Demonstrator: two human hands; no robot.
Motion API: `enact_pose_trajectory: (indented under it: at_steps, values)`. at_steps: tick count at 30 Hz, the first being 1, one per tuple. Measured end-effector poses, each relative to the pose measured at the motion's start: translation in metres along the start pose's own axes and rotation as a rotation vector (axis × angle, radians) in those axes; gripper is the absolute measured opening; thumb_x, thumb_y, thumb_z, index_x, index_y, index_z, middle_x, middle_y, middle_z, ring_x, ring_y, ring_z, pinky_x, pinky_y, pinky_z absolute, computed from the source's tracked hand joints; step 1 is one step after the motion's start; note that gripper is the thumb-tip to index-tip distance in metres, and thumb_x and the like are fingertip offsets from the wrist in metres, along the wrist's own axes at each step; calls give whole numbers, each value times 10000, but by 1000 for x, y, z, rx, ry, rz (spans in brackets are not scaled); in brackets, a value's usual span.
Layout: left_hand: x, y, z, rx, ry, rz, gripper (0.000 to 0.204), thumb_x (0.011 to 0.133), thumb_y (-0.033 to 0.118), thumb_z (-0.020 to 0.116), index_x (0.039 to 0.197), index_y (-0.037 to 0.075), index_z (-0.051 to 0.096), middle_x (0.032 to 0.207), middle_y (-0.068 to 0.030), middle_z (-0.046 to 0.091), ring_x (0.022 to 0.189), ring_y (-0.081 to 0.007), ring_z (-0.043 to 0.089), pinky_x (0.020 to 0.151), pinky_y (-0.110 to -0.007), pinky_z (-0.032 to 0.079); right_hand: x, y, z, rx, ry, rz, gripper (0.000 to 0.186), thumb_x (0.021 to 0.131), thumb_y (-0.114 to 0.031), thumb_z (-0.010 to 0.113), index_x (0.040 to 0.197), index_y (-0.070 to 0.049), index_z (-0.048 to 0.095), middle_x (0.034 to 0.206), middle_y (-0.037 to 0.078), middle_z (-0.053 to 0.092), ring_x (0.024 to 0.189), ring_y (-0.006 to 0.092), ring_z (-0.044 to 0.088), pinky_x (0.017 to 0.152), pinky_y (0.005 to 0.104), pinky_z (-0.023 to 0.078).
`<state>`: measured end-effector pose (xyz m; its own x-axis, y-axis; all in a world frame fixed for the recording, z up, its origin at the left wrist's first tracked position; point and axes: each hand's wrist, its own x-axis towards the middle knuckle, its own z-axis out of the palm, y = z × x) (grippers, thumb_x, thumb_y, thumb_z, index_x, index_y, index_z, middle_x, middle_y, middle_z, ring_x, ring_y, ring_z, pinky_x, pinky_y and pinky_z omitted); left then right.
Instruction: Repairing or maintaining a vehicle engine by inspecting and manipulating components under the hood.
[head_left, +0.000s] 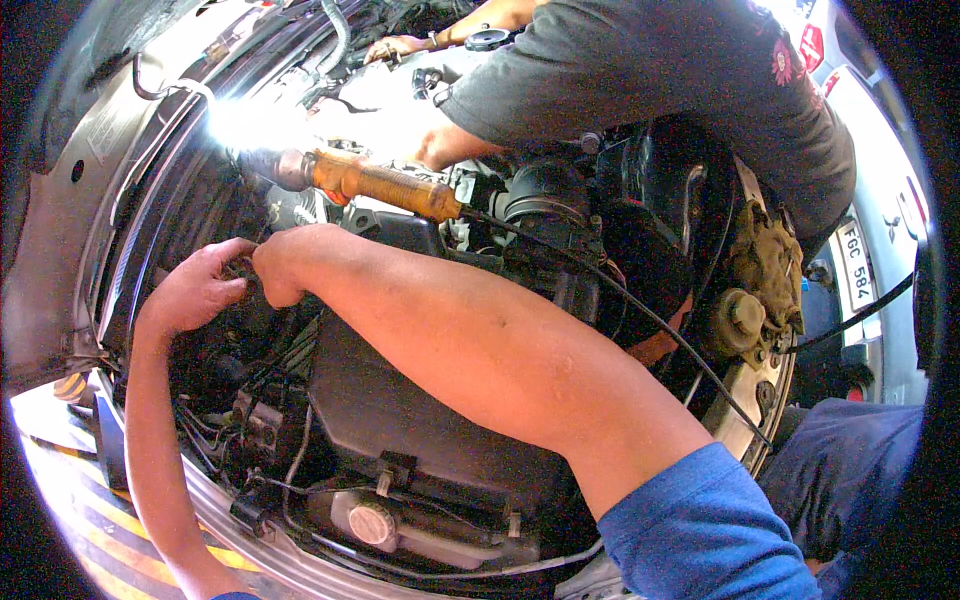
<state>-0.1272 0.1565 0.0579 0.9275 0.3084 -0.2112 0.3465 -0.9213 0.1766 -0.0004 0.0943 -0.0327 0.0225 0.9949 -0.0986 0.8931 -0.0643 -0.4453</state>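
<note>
Both my arms reach into a car's engine bay, and my hands meet at its far left side. My left hand (195, 288) is closed, thumb and forefinger bent together around something small and dark that I cannot make out. Close against it, my right hand (287, 262) bends downward at the wrist; its fingers are hidden behind the hand. Just beyond my hands lies an orange-handled work lamp (385, 187), lit, its glare washing out the parts around it. Dark engine parts and hoses (215, 375) sit below my left hand.
A co-worker in a grey shirt (640, 75) leans in from the far right, arms over the engine. The lamp's black cable (640, 305) crosses above my right forearm. A black plastic box (400, 410) and a capped reservoir (372, 522) are nearer me. A brown rag (765, 255) lies right.
</note>
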Motion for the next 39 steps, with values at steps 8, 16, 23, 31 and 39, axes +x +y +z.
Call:
enact_pose_trajectory:
  at_steps: [8,16,23,31,39]
  values:
    - [0,4,-2,-38,-26,-44,474,775,110,605,1223,-40,565,1122,-223,647,1031,-308,634,920,-364,484,4,1,1,-2,-14,-37,399,718,-292,728,1085,-133,739,1172,72,695,1057,276,673,841,450,548]
    - [0,-2,0,-15,10,8,470,772,110,605,1217,-37,571,1152,-223,640,1100,-322,611,982,-371,455,0,1,2,2,28,-28,411,717,-296,730,1098,-140,736,1149,69,704,1051,268,678,844,442,551]
    - [-1,8,-2,-37,-14,-9,462,775,101,601,1213,-43,569,1155,-219,641,1101,-321,610,986,-374,451,3,0,2,-1,30,-16,409,713,-310,744,1095,-163,739,1163,58,700,1056,269,675,841,447,552]
    - [0,-8,4,38,21,96,460,787,123,606,1215,-37,560,1135,-232,638,1086,-349,607,971,-394,452,-5,0,-5,7,-25,14,428,706,-334,791,1100,-177,741,1180,56,694,1089,276,657,870,457,537]
    - [6,-12,8,50,-45,59,488,775,132,602,1233,-26,550,1182,-249,615,1143,-376,577,1000,-412,438,-7,0,-4,-35,10,-9,447,713,-344,789,1119,-165,732,1191,57,690,1105,276,651,886,460,532]
